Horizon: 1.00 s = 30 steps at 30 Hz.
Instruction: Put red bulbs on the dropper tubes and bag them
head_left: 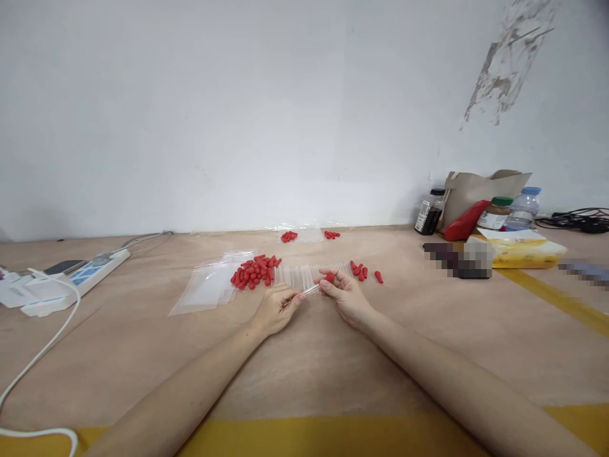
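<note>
Forearms extend over the worktop (304, 374). The left hand (276, 309) pinches one end of a clear tube (311, 289); the right hand (346, 293) grips a red cap (330, 277) at the other end. Beyond the hands: a row of tubes (304, 274), flanked by loose red caps (254, 271).

A thin clear tube (311, 289) lies level above the table, a red cap (330, 277) seemingly at its right end.

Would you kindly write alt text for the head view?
Two bare hands, left hand and right hand, hold a clear tube with a red cap over a brown table, beside a red cap pile.
</note>
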Tool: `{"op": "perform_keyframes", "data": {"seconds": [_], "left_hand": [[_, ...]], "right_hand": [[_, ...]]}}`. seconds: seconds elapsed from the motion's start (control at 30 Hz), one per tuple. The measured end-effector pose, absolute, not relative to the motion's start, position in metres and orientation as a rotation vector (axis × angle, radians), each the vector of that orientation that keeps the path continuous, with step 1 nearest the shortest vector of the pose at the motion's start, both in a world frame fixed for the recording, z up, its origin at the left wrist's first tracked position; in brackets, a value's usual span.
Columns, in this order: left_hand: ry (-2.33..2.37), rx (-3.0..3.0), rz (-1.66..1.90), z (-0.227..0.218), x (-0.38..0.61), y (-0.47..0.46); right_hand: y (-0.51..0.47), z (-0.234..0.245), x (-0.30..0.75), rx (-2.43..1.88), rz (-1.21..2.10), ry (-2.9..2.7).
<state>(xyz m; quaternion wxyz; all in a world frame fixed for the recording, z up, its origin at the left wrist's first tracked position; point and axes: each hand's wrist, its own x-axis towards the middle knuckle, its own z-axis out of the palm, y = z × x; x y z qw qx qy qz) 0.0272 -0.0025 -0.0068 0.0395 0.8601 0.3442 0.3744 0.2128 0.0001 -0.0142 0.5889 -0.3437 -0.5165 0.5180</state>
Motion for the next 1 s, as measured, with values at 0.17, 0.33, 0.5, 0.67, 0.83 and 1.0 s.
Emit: {"op": "perform_keyframes", "data": {"seconds": [0.17,0.33,0.5,0.67,0.83,1.0], "left_hand": [[1.236,2.597,1.312,-0.007,0.026,0.001],[1.498,2.586,1.328,-0.013,0.027,0.007],[1.528,2.598,1.260,-0.014,0.026,0.008],[1.539,2.581,1.215,-0.013,0.026,0.008],[1.571,2.554,1.175,-0.013,0.027,0.007],[1.584,2.554,1.151,-0.012,0.027,0.005]], "right_hand": [[0.034,0.004,0.252,-1.102,0.894,-1.261],[0.069,0.011,0.298,-1.643,0.474,-1.432],[0.087,0.006,0.320,-1.864,0.295,-1.393],[0.089,-0.006,0.331,-1.996,0.287,-1.421],[0.089,-0.014,0.332,-2.063,0.305,-1.484],[0.089,-0.010,0.338,-2.152,0.305,-1.454]]}}
